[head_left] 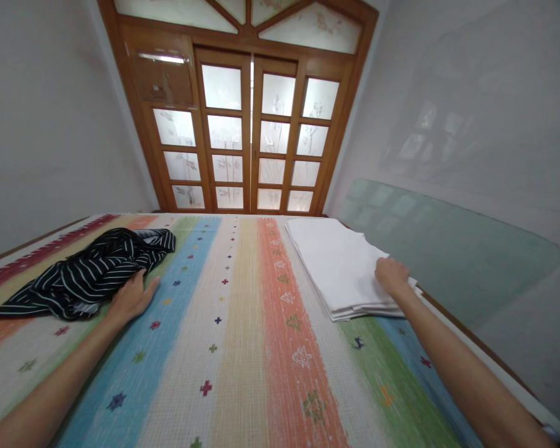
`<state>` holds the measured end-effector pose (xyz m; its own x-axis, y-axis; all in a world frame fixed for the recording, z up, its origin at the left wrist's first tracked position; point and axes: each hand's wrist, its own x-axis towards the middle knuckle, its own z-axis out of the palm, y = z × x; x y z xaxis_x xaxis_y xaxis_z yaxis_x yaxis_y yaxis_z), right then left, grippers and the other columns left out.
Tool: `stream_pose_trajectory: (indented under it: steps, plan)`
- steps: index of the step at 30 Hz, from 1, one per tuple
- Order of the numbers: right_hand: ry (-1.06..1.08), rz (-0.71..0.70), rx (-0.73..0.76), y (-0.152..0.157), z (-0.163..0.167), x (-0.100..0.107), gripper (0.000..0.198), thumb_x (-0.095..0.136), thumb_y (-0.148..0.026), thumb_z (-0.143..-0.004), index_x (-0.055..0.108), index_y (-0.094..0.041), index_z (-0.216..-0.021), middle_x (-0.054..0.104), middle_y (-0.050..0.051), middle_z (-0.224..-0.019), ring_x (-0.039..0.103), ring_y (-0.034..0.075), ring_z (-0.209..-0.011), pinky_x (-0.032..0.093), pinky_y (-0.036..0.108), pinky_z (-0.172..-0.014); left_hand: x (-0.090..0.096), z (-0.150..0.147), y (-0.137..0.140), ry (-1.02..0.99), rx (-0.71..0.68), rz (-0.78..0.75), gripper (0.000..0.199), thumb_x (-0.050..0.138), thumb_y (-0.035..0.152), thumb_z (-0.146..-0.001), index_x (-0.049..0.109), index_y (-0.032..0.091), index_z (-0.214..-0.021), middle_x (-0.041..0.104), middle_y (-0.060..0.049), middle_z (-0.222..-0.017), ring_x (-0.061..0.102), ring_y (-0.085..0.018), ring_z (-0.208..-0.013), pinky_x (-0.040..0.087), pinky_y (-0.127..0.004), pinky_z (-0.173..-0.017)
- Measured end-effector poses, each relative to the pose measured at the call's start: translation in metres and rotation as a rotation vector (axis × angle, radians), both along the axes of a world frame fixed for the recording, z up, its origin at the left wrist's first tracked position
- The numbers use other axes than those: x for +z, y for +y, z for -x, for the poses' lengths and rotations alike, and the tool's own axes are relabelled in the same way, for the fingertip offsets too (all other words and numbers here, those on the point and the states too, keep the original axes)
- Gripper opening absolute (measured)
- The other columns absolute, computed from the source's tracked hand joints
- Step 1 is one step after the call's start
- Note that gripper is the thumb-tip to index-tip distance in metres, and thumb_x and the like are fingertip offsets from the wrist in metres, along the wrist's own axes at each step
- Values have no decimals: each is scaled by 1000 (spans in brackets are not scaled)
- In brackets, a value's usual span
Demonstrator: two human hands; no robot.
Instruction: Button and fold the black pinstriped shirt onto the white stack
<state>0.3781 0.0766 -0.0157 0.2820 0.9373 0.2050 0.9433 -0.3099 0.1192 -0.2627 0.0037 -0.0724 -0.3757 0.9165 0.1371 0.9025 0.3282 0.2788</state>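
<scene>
A crumpled black cloth with thin white stripes (100, 264), which looks like a garment, lies in a loose heap at the left. My left hand (133, 298) rests at its near right edge; the thumb stands apart from the fingers, and the fingertips touch the fabric. At the right lies a flat, folded stack of white cloth (336, 264), several layers thick at its near edge. My right hand (392, 274) is at the stack's right edge, its fingers curled in and closed on the cloth there. The fingertips of the right hand are partly hidden.
Both cloths lie on a broad surface covered by a colourful striped cloth (242, 348) with small printed motifs. Close along the right side is a wall (448, 112) with a pale green panel (452, 249). Wooden doors with glass panes (252, 130) stand beyond the far edge.
</scene>
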Motion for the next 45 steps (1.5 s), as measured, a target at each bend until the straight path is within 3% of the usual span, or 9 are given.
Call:
stream_pose_trajectory:
  steps: [5, 10, 13, 20, 24, 31, 35, 41, 45]
  plan:
    - [-21, -31, -20, -5, 29, 19, 37, 35, -7, -89, 67, -5, -105, 67, 27, -101, 66, 33, -97, 49, 40, -78, 20, -2, 13, 44, 33, 121, 67, 27, 46, -92, 36, -2, -138, 51, -27, -134, 53, -36, -120, 43, -44, -93]
    - [14, -124, 160, -6, 84, 35, 39, 28, -22, -97, 61, -14, -115, 69, 20, -95, 67, 28, -89, 46, 33, -72, 30, -57, 17, 215, 5, 223, 51, 29, 32, -90, 58, 3, -119, 52, -28, -131, 59, -40, -111, 46, -48, -86]
    - [24, -138, 441, -15, 131, 33, 34, 31, -20, -97, 60, -17, -113, 71, 14, -96, 66, 24, -86, 43, 29, -69, 32, -103, 20, 174, -203, 154, 46, 35, 36, -88, 64, 7, -110, 60, -25, -123, 58, -40, -111, 45, -50, -88]
    - [-35, -54, 1306, -81, 240, -5, 19, 45, -9, -91, 62, -16, -97, 71, 5, -84, 64, 17, -73, 40, 24, -58, 45, -185, 26, -67, -506, -183, 53, 34, 45, -93, 47, 11, -131, 54, -16, -135, 50, -27, -124, 36, -40, -106]
    - [-149, -73, 1581, -121, 268, -33, 9, 54, -11, -88, 62, -14, -86, 69, 4, -75, 61, 17, -65, 36, 27, -48, 58, -223, 22, -149, -635, -263, 59, 40, 54, -90, 45, 13, -132, 53, -16, -135, 50, -28, -124, 36, -41, -106]
    - [-52, -178, 1719, -172, 282, -42, 12, 52, -16, -89, 61, -20, -82, 65, -3, -65, 59, 15, -59, 35, 29, -45, 48, -304, 39, -23, -814, -161, 78, 58, 63, -77, 38, 19, -137, 49, -18, -137, 48, -34, -123, 38, -47, -101]
    - [-52, -199, 1672, -178, 279, -43, 20, 43, -18, -91, 62, -19, -86, 68, 0, -75, 58, 16, -67, 40, 29, -48, 33, -332, 65, 106, -756, -70, 57, 57, 43, -84, 42, 18, -133, 53, -19, -128, 51, -34, -117, 42, -45, -93]
    - [138, -246, 1545, -167, 249, -40, 22, 51, -29, -88, 56, -18, -69, 58, 2, -67, 51, 16, -61, 40, 28, -47, 28, -327, 92, 145, -578, -67, 34, 38, 11, -91, 51, 16, -122, 57, -18, -117, 57, -27, -110, 45, -37, -86]
    - [238, -427, 1199, -139, 210, -19, 17, 49, -24, -89, 59, -17, -78, 64, 9, -92, 54, 22, -84, 49, 35, -72, 31, -299, 102, 101, -470, -54, 36, 32, 9, -92, 58, 15, -117, 61, -18, -113, 64, -25, -99, 47, -33, -79]
